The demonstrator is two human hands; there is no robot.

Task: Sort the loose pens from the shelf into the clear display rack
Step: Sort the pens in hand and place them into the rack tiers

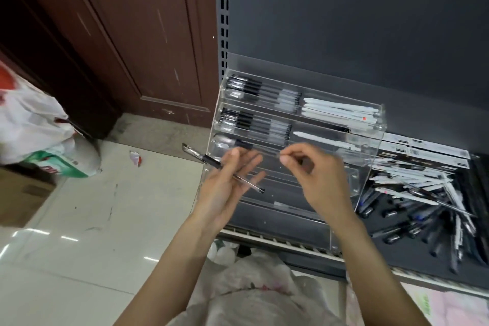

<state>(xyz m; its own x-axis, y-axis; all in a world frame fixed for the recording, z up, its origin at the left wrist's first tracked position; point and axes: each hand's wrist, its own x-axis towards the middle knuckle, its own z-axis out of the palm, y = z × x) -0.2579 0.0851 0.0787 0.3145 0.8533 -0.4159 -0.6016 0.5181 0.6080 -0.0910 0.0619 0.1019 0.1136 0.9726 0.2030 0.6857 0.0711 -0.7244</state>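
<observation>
The clear display rack (370, 137) stands on the dark shelf (397, 254). Its top two tiers hold black-capped pens (254, 88) on the left and white pens (341, 111) on the right. My left hand (227, 188) is in front of the rack's left end, fingers straight, with a black-capped clear pen (211, 161) lying across them. My right hand (315, 174) is in front of the third tier, thumb and forefinger pinching the end of a thin clear pen (267, 151), which is blurred. A heap of loose pens (423, 201) lies on the shelf to the right of the rack.
Flat pen boxes (423, 152) lie behind the loose heap. White plastic bags (39, 124) and a cardboard box (21, 193) sit on the tiled floor at left, by a brown door (119, 34). Another plastic bag (264, 296) lies below the shelf edge.
</observation>
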